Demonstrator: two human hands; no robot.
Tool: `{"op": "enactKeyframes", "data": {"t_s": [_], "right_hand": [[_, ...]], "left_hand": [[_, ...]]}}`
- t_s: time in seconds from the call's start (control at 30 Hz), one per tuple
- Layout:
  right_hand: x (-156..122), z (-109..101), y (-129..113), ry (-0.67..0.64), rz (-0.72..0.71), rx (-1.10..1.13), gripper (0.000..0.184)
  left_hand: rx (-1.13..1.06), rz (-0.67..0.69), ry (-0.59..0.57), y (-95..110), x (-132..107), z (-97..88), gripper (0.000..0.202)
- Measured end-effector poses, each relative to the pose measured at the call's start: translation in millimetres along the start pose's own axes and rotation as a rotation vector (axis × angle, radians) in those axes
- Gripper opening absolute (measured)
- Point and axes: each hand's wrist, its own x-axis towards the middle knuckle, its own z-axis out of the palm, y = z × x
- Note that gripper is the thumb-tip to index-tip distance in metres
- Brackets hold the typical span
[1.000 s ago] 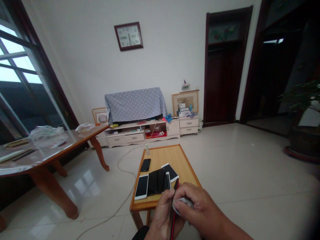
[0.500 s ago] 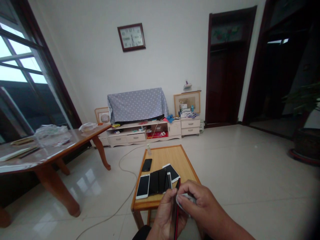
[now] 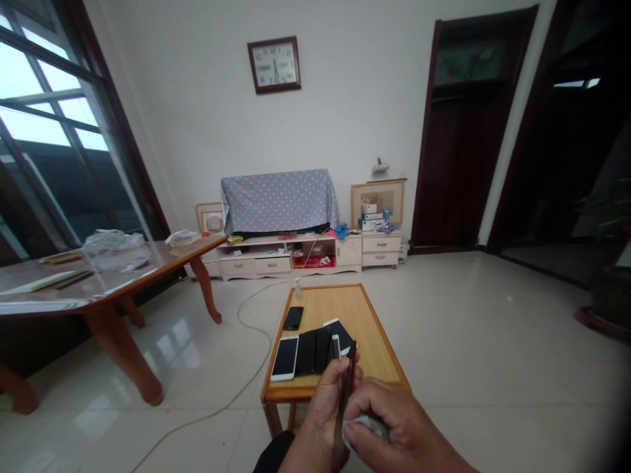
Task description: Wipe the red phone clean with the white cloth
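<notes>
My left hand (image 3: 320,414) grips a dark, red-edged phone (image 3: 351,365), held upright and nearly edge-on to me. Pinched in my right hand (image 3: 397,414) is a whitish wipe or cloth (image 3: 369,425), pressed to the lower part of that phone. Beyond my hands, several phones lie on the small wooden table (image 3: 374,341): a white-framed phone (image 3: 284,359) at the left, overlapping black ones (image 3: 306,351), another white-framed phone (image 3: 340,332) partly behind the held one, and a single black phone (image 3: 294,318) farther back. A small clear bottle (image 3: 298,289) stands at the far left corner.
A larger brown table (image 3: 162,263) with plastic bags (image 3: 113,246) is at the left. A cable (image 3: 211,415) runs over the tiled floor. Against the wall stands a white cabinet (image 3: 349,253) below a dotted cloth (image 3: 280,200). A dark door (image 3: 466,177) is right of it.
My right hand has slid down along the phone with the wipe, toward me. The room has shifted slightly right in view. My left hand still holds the phone.
</notes>
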Motion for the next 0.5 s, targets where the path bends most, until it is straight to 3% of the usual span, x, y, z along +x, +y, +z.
{"op": "enactKeyframes", "data": {"t_s": [0.07, 0.1, 0.2, 0.23, 0.37, 0.5], "right_hand": [[0, 2, 0, 0.003, 0.0, 0.002, 0.007], [2, 1, 1, 0.029, 0.024, -0.006, 0.008], [14, -11, 12, 0.146, 0.131, -0.055, 0.011], [18, -16, 17, 0.184, 0.16, -0.068, 0.012], [28, -28, 32, 0.303, 0.204, -0.077, 0.017], [16, -14, 20, 0.234, 0.184, -0.055, 0.012]], "left_hand": [[-0.051, 0.021, 0.027, 4, -7, -5.5, 0.056], [-0.093, -0.073, 0.033, 4, -6, -6.4, 0.052], [-0.11, -0.233, 0.026, -1, 7, -4.6, 0.011], [-0.115, -0.276, 0.02, -4, 12, -3.9, 0.005], [-0.125, -0.366, -0.02, -11, 24, -7.3, 0.014], [-0.1, -0.313, -0.011, -7, 29, -12.9, 0.014]]}}
